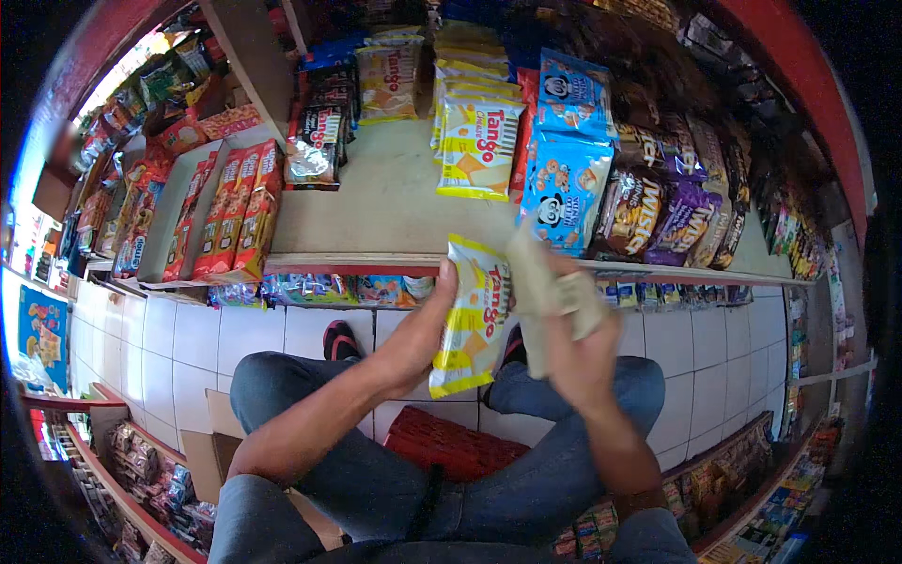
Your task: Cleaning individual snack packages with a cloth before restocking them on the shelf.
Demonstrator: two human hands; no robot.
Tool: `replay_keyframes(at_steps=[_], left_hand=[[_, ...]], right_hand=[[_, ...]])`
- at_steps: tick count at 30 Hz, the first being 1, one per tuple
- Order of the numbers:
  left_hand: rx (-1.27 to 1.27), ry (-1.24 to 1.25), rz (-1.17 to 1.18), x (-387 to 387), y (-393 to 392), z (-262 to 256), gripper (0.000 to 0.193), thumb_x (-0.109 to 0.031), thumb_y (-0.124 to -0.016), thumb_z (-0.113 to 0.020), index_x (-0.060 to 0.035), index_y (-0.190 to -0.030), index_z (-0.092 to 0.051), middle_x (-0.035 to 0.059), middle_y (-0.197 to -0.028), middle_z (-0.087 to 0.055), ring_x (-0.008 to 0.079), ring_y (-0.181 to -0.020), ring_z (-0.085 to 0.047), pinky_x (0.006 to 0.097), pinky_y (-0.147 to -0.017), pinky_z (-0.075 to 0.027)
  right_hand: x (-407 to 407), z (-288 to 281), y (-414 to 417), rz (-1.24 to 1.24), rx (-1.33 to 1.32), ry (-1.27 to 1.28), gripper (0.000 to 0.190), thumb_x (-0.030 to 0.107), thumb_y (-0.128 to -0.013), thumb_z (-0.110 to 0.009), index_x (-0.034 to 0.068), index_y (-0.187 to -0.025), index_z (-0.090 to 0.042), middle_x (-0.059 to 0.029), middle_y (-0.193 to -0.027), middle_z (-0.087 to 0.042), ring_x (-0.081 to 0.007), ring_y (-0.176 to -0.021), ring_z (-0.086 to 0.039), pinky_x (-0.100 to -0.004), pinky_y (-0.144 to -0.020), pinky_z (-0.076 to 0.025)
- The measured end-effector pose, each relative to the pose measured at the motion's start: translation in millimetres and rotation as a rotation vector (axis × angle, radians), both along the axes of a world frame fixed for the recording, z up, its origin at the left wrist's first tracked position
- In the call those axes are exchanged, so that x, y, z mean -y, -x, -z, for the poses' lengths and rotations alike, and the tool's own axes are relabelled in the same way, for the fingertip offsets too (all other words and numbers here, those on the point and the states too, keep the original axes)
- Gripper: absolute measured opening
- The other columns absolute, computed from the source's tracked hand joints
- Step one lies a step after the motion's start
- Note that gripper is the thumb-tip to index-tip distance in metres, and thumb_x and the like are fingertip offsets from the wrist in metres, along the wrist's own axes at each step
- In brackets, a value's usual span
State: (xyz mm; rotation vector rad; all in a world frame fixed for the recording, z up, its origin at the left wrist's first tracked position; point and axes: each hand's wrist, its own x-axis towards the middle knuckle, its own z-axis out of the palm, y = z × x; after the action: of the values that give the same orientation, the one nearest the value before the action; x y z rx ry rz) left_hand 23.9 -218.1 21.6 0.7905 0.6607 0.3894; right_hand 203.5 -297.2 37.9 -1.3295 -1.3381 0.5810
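Observation:
My left hand (412,342) grips a yellow and white Tango cheese snack packet (468,317) by its left side, holding it upright above my lap. Beside it, my right hand (585,359) clutches a folded beige cloth (532,282), blurred by motion, near the packet's right edge. Whether cloth and packet touch, I cannot tell. Both hands are just in front of a pale wooden shelf (366,218). On that shelf, a row of matching Tango cheese packets (479,148) stands beyond my hands, with blue Hello Panda packets (567,190) to its right.
Twister packets (634,211) fill the shelf's right side. Dark Tango packets (317,151) and red biscuit packs (236,211) in an open box stand at left. A red plastic stool (451,440) is below me. An open cardboard box (204,451) lies by my left leg.

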Motion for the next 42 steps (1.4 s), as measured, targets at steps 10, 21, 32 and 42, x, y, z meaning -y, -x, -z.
replay_keyframes(at_steps=[10,21,32,42], left_hand=[[0.191,0.114,-0.220,-4,7,-5,0.083,-0.074,-0.095,-0.030,-0.0090,-0.146,-0.042,0.0154,-0.134,-0.058,0.0288,-0.120,-0.059,0.0443,-0.106,-0.046],[0.408,0.276,-0.320,-33,21,0,0.084,-0.076,-0.093,-0.033,-0.0073,-0.140,-0.048,0.0168,-0.129,-0.062,0.0298,-0.114,-0.064,0.0453,-0.099,-0.052],[0.215,0.145,-0.157,-9,5,-14,0.082,-0.072,-0.097,-0.025,-0.0088,-0.147,-0.039,0.0137,-0.132,-0.061,0.0268,-0.114,-0.065,0.0443,-0.096,-0.054],[0.298,0.144,-0.331,-14,7,-11,0.088,-0.077,-0.094,-0.025,-0.0061,-0.142,-0.045,0.0151,-0.128,-0.062,0.0282,-0.113,-0.064,0.0413,-0.100,-0.051]], right_hand=[[3,6,35,-0.394,0.609,-0.148,0.075,-0.001,-0.070,-0.067,0.006,-0.143,-0.049,-0.0112,-0.152,-0.044,-0.0322,-0.143,-0.039,-0.0494,-0.118,-0.031],[2,-2,12,-0.566,0.601,-0.240,0.039,0.022,-0.087,-0.067,0.009,-0.123,-0.063,-0.0071,-0.135,-0.061,-0.0262,-0.128,-0.055,-0.0439,-0.111,-0.042],[5,-2,-13,0.302,-0.288,0.056,0.037,0.018,-0.100,-0.056,-0.005,-0.129,-0.054,-0.0123,-0.119,-0.063,-0.0159,-0.103,-0.061,-0.0329,-0.091,-0.049],[10,9,40,-0.328,0.707,-0.193,0.063,-0.003,-0.076,-0.064,0.001,-0.138,-0.053,-0.0146,-0.144,-0.052,-0.0325,-0.136,-0.048,-0.0508,-0.114,-0.036]])
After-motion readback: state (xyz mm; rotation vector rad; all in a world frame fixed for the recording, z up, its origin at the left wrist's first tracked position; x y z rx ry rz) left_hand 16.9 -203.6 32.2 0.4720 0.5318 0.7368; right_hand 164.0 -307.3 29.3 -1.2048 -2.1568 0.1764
